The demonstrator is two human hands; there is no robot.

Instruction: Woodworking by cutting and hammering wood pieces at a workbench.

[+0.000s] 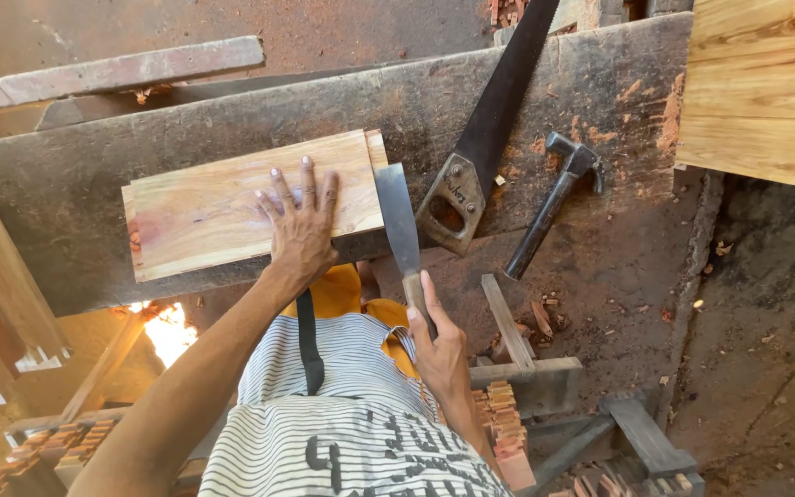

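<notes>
My right hand (439, 345) covers the chisel (397, 221) handle; saw (489, 129) tip cut off at top edge; lower board (241, 202) edge hidden by my left hand (301, 230).

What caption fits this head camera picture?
Left hand flat on a wooden board; right hand holds a chisel at its end.

Rough woodworking shop: worn workbench (94, 193), handsaw (485, 138), hammer (554, 207), offcut piles (503, 428).

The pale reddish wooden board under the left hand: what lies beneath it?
The pale reddish wooden board lies on a dark, worn wooden workbench. The left hand presses flat on it. Anything between board and bench is hidden.
</notes>
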